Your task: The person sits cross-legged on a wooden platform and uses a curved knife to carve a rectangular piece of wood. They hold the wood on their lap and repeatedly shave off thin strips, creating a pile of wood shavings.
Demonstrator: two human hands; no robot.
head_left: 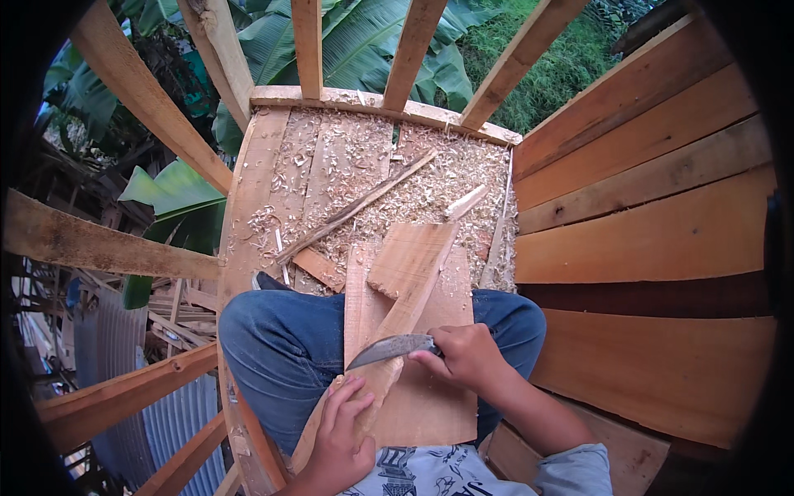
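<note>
At left, the left hand (341, 426) is closed over the near part of the wooden piece (382, 388), which slants above the lap across a flat board (434, 405). The knife (387, 350) has its blade against the wooden piece. The right hand (467, 355) grips its handle. Far right: 1 planked wall (641, 236).
</note>
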